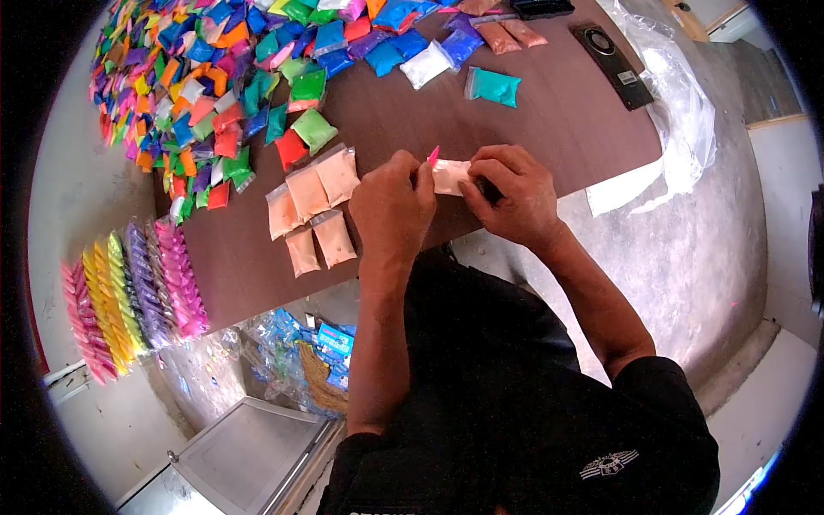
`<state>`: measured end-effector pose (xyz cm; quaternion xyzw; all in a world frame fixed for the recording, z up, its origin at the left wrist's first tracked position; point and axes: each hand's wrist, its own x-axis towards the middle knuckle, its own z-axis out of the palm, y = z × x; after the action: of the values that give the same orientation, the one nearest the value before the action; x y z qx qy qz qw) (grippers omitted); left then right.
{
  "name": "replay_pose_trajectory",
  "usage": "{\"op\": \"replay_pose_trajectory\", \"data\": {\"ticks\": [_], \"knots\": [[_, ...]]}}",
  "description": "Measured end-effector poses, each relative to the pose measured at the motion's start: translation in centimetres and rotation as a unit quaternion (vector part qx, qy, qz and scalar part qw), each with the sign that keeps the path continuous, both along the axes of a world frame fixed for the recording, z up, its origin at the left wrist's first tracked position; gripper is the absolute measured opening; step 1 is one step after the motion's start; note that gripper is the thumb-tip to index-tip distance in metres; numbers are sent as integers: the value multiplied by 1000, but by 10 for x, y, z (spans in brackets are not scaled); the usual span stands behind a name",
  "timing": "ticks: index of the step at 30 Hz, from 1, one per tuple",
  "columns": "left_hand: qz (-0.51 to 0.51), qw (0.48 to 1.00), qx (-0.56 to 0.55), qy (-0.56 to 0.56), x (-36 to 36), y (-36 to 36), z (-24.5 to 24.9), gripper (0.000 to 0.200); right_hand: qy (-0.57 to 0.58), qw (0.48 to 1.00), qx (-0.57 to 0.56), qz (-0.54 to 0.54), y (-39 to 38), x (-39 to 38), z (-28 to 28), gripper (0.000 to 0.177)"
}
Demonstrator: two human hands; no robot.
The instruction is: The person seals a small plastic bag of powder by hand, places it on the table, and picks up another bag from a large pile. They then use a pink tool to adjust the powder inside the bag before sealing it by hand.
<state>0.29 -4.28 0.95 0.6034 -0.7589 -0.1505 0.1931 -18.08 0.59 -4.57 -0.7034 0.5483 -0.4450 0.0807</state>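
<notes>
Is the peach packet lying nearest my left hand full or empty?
Full: this peach packet looks plump, its peach contents showing through clear plastic.

Over by the worktop point(566, 129)'s right edge I see a black rectangular object point(611, 69), clear plastic sheeting point(682, 107) beyond it; bright twisted strips point(148, 283) crowd the near-left corner.

Pale peach on the held packet point(451, 178), bright pink on the tip point(433, 156) beside it. Peach on five packets point(306, 194). Dark reddish brown across the table point(558, 120). Blue, green, orange, red, purple and yellow through the heap point(189, 103). Slanting bands of pink, yellow, lime, purple and magenta on the strips point(148, 285). Black on the shirt point(506, 395), white on its emblem point(609, 464).
</notes>
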Motion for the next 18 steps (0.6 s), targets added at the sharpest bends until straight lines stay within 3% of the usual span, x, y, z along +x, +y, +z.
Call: {"op": "replay_pose_trajectory", "data": {"ticks": [9,11,18], "knots": [[-66,995,-31,65,-16,14,-4,24,3,1000,3,-8,1,1,2,18],[-38,999,-22,8,-10,9,-3,24,7,1000,-2,-7,1,0,2,18],[-8,1000,7,8,3,2,1,24,6,1000,5,-8,1,1,0,19]]}}
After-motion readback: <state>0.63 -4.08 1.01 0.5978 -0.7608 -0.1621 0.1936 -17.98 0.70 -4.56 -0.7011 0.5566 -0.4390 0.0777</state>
